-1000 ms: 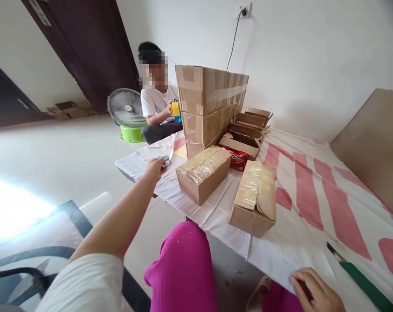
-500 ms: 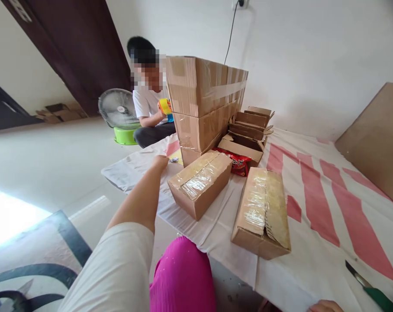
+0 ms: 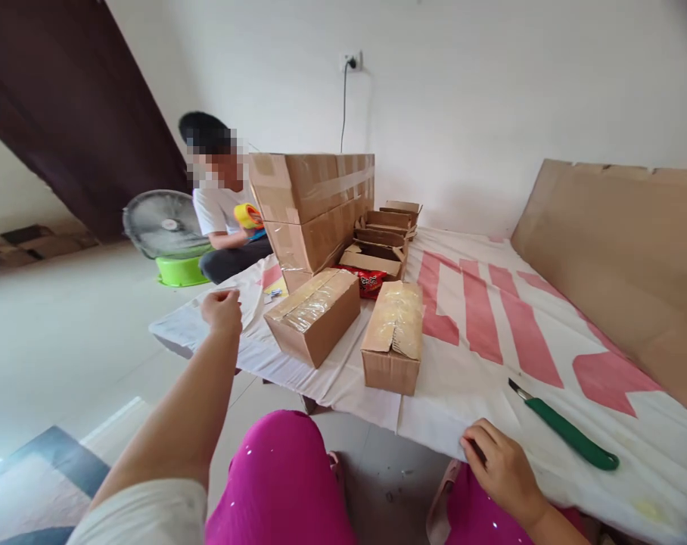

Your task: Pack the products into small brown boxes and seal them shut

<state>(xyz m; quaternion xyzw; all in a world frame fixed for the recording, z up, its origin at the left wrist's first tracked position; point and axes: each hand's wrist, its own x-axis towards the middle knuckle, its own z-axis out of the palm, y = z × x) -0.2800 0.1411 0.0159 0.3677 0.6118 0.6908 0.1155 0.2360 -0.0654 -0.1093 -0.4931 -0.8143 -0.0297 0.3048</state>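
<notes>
The small silvery object [image 3: 273, 294] (too small to be identified) is seen on the cloth-covered surface [image 3: 457, 401], near the foot of the carton stack [image 3: 315, 204]. It was held by the left hand [image 3: 223, 309] a second ago; now that hand has been drawn back, its fingers curled, and whether anything is held cannot be told. A narrow gap is left between the left box [image 3: 315, 318] and the right box [image 3: 392, 371]. At the near edge, the right hand [image 3: 499, 458] is rested, fingers bent, any grip unclear. Beside it the cutter [image 3: 570, 434] is laid.
</notes>
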